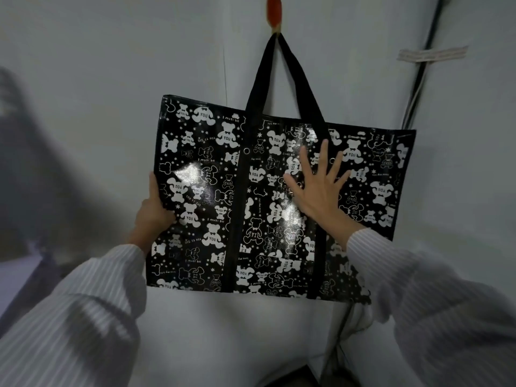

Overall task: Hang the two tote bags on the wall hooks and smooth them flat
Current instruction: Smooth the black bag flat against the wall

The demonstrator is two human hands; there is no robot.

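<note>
A glossy black tote bag [251,196] printed with white bears hangs against the pale wall. Its black handles [279,79] loop over an orange wall hook [274,11] at the top. My left hand [153,210] grips the bag's left edge, thumb on the front. My right hand [318,188] lies flat on the bag's front, fingers spread, right of the centre strip. The bag hangs slightly tilted, left corner higher. Only this one bag is in view.
A dark cable [418,79] runs down the wall at the right, held by a strip of tape [432,55]. A thin vertical seam [224,65] marks the wall left of the hook. Dark blurred shapes sit at the far left.
</note>
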